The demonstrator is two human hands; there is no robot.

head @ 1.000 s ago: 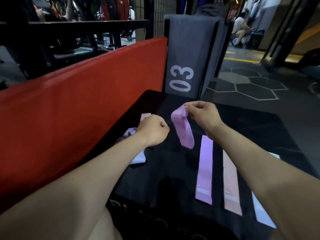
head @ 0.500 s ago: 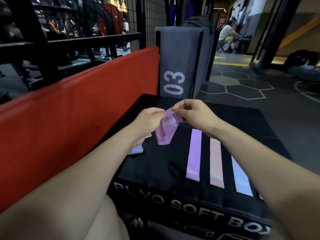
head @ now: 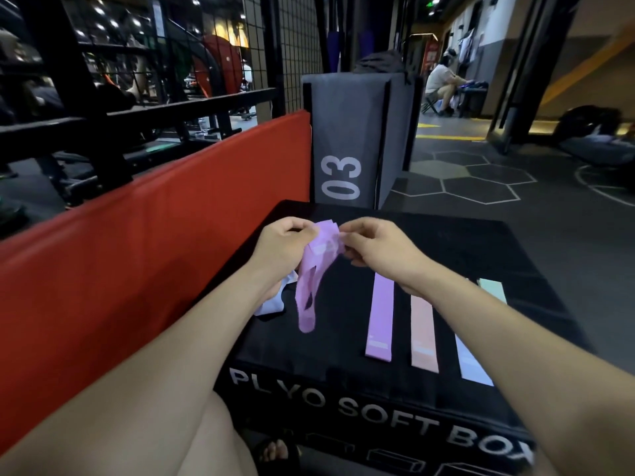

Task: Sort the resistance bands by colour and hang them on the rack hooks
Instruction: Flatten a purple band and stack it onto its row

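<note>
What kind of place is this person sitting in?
Most likely a gym. The black box under the bands is printed "PLYO SOFT BOX", a grey numbered box stands behind it, and a red weight plate shows through the wire mesh.

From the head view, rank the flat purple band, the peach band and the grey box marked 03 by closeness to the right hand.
From the right hand:
1. Flat purple band, on the black box just below the hand.
2. Peach band, beside it, further right.
3. Grey box marked 03, upright behind the black box.
</note>
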